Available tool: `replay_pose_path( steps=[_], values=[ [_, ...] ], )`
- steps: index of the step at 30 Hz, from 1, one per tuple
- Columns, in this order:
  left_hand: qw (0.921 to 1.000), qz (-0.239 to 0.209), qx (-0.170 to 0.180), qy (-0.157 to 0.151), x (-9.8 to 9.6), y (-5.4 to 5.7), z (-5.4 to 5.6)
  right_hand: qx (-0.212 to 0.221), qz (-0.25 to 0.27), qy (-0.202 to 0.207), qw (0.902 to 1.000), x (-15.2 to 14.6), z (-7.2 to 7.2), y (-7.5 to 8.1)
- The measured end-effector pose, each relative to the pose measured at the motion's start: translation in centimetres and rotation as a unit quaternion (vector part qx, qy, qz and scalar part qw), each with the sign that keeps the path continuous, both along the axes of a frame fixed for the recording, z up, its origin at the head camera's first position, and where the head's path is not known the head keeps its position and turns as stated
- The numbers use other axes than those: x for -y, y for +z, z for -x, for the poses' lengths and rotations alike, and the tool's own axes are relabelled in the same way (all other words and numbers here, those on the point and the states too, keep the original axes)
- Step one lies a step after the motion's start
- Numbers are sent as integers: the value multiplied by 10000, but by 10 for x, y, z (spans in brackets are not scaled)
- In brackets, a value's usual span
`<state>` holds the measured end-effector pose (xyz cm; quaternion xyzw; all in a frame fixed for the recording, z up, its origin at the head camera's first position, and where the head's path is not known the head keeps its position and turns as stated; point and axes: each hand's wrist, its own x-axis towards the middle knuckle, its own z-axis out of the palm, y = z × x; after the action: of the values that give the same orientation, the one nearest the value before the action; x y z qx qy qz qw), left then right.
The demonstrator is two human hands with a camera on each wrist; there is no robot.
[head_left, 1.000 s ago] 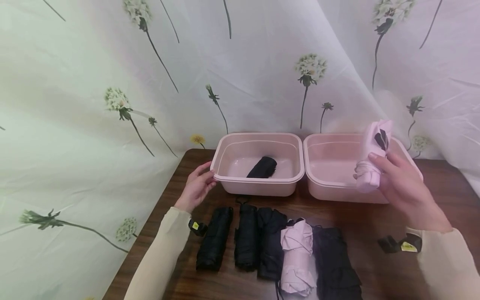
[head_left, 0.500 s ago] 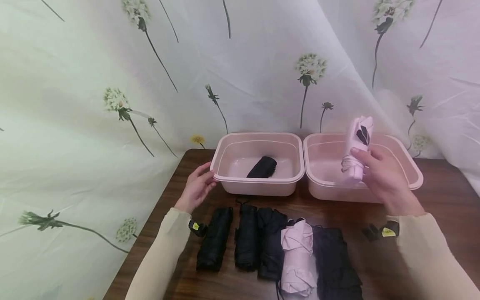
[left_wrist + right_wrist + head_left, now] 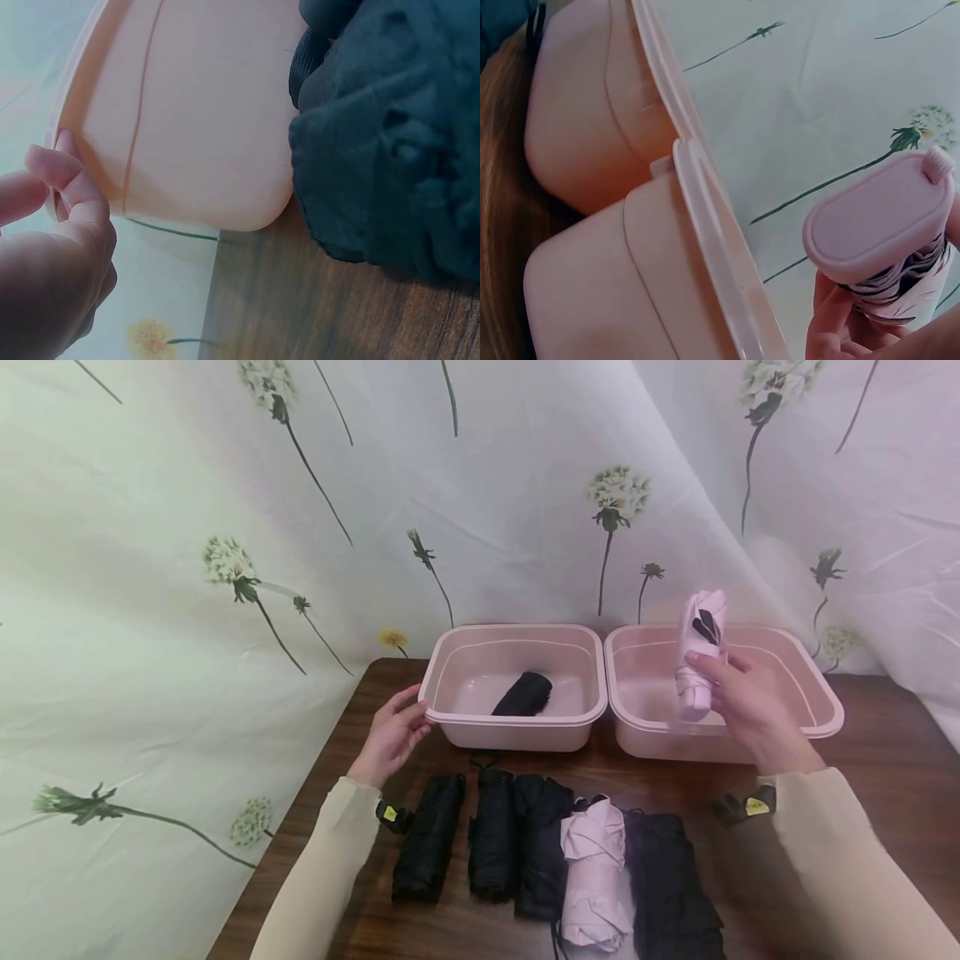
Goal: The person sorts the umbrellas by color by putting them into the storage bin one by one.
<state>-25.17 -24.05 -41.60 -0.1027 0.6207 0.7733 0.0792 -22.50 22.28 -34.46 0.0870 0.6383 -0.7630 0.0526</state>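
My right hand (image 3: pixel 750 702) grips a folded pink umbrella (image 3: pixel 701 643) above the right pink basin (image 3: pixel 813 693). Its flat oval handle end (image 3: pixel 881 214), with a small strap loop, faces the camera in the right wrist view. At the left end of the left pink basin (image 3: pixel 517 735), my left hand (image 3: pixel 392 735) pinches the rim, thumb and fingers on either side in the left wrist view. One folded black umbrella (image 3: pixel 525 693) lies inside that basin.
In front of the basins, a row of folded umbrellas lies on the dark wooden table (image 3: pixel 330 777): several black ones, such as the leftmost umbrella (image 3: pixel 429 839), and one pink umbrella (image 3: pixel 596 877). A dandelion-print cloth (image 3: pixel 510 527) hangs right behind the basins.
My right hand has moved left with the pink umbrella, from the right part of the right basin toward its left part. My left hand has stayed on the left basin's rim.
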Motion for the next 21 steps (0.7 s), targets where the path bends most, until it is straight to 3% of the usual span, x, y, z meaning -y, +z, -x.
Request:
replay_pose_path(
  steps=[6,13,21],
  values=[
    [10000,-8,-22,-10,1,-1,0,-25,-733,64,9973,2,5,-2],
    [10000,-47,-20,-22,0,-2,1,-264,-2021,-51,9790,5,12,-8],
    [10000,-24,5,63,0,-4,3,-355,-2157,-70,9758,6,16,-10]
  ],
)
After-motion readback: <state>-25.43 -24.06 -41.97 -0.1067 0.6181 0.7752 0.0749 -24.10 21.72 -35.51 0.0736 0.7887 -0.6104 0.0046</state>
